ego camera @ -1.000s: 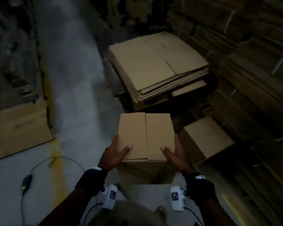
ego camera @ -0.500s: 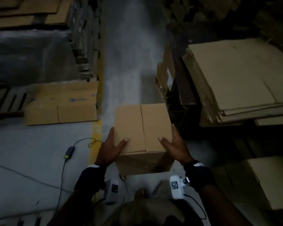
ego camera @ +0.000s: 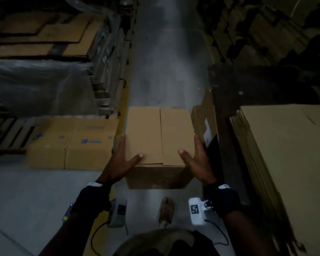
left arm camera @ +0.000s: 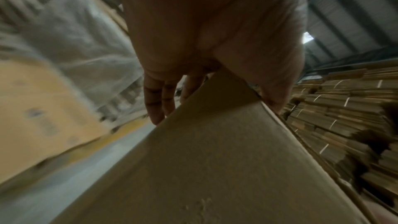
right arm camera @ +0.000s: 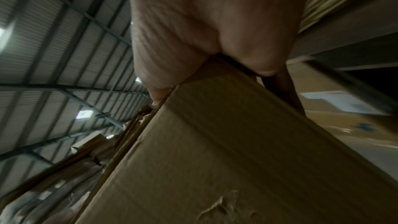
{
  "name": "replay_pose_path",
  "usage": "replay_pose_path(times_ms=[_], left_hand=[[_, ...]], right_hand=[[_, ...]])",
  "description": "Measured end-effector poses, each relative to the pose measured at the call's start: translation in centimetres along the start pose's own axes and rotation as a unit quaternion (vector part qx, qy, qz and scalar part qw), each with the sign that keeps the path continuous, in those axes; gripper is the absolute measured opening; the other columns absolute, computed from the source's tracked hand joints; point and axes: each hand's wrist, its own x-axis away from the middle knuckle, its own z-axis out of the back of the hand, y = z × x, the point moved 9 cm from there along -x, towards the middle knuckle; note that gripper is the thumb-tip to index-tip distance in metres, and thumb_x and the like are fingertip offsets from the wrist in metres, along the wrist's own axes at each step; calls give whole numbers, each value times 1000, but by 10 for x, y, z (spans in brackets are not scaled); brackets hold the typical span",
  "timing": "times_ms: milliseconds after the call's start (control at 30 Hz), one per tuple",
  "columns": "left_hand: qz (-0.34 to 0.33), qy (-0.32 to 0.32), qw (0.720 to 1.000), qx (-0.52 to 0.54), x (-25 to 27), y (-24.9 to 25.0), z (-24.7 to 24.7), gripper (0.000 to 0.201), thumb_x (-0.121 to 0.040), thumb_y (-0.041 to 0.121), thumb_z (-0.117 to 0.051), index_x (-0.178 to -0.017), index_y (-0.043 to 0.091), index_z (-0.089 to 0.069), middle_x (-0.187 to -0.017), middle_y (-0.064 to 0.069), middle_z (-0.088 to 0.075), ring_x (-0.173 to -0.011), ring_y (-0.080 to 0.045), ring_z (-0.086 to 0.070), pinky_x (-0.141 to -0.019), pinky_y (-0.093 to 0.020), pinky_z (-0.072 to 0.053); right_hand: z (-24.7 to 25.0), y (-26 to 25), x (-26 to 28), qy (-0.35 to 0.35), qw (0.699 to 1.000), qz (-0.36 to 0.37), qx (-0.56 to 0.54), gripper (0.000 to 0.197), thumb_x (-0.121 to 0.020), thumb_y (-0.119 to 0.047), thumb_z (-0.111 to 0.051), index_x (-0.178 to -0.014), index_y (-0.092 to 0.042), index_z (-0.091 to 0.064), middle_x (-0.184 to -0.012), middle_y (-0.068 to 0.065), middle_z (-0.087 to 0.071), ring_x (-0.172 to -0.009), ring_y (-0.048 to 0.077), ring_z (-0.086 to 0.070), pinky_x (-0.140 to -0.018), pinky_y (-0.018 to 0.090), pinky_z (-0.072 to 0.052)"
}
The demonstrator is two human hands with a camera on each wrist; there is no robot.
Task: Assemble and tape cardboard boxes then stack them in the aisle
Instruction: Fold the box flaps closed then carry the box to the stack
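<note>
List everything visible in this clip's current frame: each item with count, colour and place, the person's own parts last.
Carried box: one, brown, flaps closed, held over the aisle between both hands.
Printed boxes: two, tan with blue marks, side by side on the floor at left.
Flat cardboard stack: one, brown, at right.
Wrapped pallet: one, grey plastic film, far left.
Yellow line: one, along the aisle's left edge.
Aisle floor: grey, running ahead.
Wrist cameras: two, white, under the wrists.
Foot: one, below the box.
Left hand: fingers along the box's left side, thumb on top.
Right hand: mirrored on the right side.
</note>
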Motion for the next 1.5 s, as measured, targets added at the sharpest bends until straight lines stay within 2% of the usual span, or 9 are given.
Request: replay_pose_path(times_ms=[367, 600, 767, 933, 1033, 1133, 1300, 1433, 1500], left_hand=[[-77, 16, 997, 17, -221, 128, 28, 107, -80, 60, -67, -160, 38, 1, -163, 15, -15, -146, -5, -21, -118, -27, -21], [-146, -59, 987, -9, -398, 228, 9, 102, -84, 57, -65, -161, 35, -1, -145, 25, -21, -134, 3, -23, -110, -21, -20], [-204, -158, 966, -17, -501, 311, -36, 104, -83, 57, -66, -161, 35, 0, -148, 26, -18, -136, 3, -25, -113, -21, -22], [-237, -251, 938, -42, -567, 381, -110, 101, -87, 50, -67, -161, 34, 0, -142, 22, -26, -127, -2, -34, -102, -20, -30], [-255, -298, 919, -45, -598, 412, -158, 102, -88, 50, -68, -161, 34, 1, -141, 22, -27, -126, -3, -36, -101, -21, -32], [-287, -335, 897, -43, -624, 444, -205, 103, -87, 52, -70, -161, 35, 0, -145, 19, -31, -129, -6, -39, -104, -24, -34], [-300, -407, 861, -59, -658, 484, -271, 109, -80, 61, -74, -160, 39, -4, -160, 6, -34, -139, -14, -41, -117, -38, -36], [-306, -448, 837, -71, -668, 515, -314, 107, -83, 49, -76, -162, 31, -6, -155, 12, -29, -137, -11, -37, -111, -28, -34], [-304, -470, 825, -81, -672, 524, -336, 106, -84, 43, -76, -162, 30, -5, -146, 13, -30, -130, -8, -36, -105, -25, -34]], right_hand=[[52, -101, -209, 76, 996, 52, 5, 91, -94, -30, -73, -162, -29, -13, -155, -24, -16, -145, -5, -13, -120, 25, -17], [102, -141, -333, 186, 981, 35, -31, 87, -95, -16, -70, -162, -24, -14, -169, -6, -15, -150, 2, -16, -120, 19, -21], [156, -161, -392, 284, 955, 30, -83, 82, -96, 0, -64, -160, -14, -16, -168, 0, -16, -150, 10, -21, -86, -4, -39], [221, -140, -414, 407, 912, -5, -58, 85, -94, -9, -69, -161, -17, -18, -161, -2, -32, -144, 11, -39, -100, 9, -44], [255, -119, -424, 458, 888, -28, -43, 89, -92, -19, -74, -162, -22, -19, -137, -31, -44, -117, -20, -50, -103, 14, -42], [285, -106, -433, 504, 862, -39, -43, 90, -91, -23, -75, -162, -23, -19, -127, -39, -40, -111, -23, -49, -103, 17, -41], [317, -103, -443, 559, 826, -48, -53, 88, -93, -14, -73, -161, -16, -18, -127, -30, -38, -95, -40, -40, -81, -9, -32], [335, -99, -442, 604, 793, -68, -39, 91, -92, -15, -74, -162, -14, -16, -134, -28, -35, -110, -22, -42, -83, -10, -28], [342, -96, -445, 610, 787, -82, -27, 92, -92, -19, -74, -162, -15, -15, -126, -39, -30, -105, -32, -38, -83, -11, -27]])
